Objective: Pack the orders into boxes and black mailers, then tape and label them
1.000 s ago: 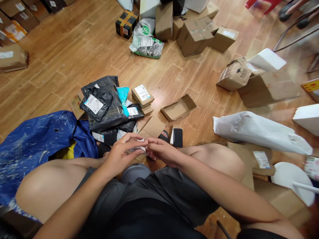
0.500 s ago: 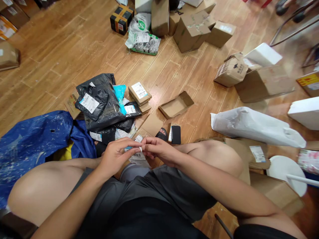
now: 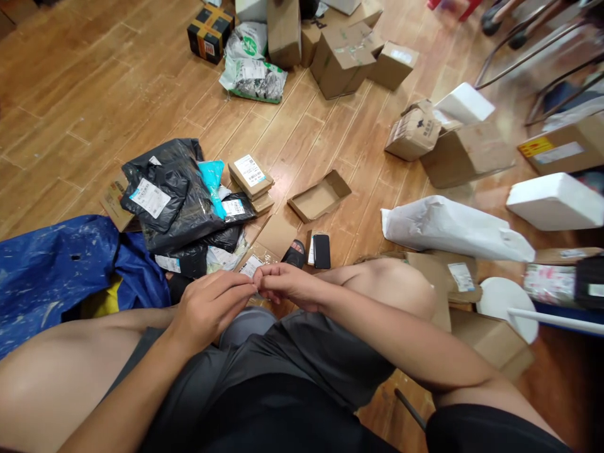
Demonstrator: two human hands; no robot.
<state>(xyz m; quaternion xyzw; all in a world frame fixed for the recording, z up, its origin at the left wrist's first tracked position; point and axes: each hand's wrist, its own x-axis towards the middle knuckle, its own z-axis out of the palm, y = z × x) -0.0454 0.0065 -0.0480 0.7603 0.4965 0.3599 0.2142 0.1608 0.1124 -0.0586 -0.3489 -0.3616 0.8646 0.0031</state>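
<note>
Over my lap, my left hand (image 3: 212, 307) and my right hand (image 3: 289, 284) meet at the fingertips. Both are closed: the left holds its fingers straight and pressed together, while the right pinches with curled fingers. Whatever lies between them is too small and covered to make out. Just beyond the fingers, a shipping label (image 3: 250, 265) shows on a package partly hidden by my hands. An open cardboard flap (image 3: 278, 233) rises behind it.
Black plastic parcels (image 3: 165, 195) lie ahead on the left, with small labelled boxes (image 3: 250, 176) and an open shallow box (image 3: 319, 196) nearby. A phone (image 3: 321, 251) rests by my sandal (image 3: 294, 253). To the right are a white wrapped parcel (image 3: 453, 228) and a white stool (image 3: 507, 308).
The small white piece that showed between my fingertips is now hidden. My left fingers have drawn closer together. The camera has turned, so the scene sits further left.
</note>
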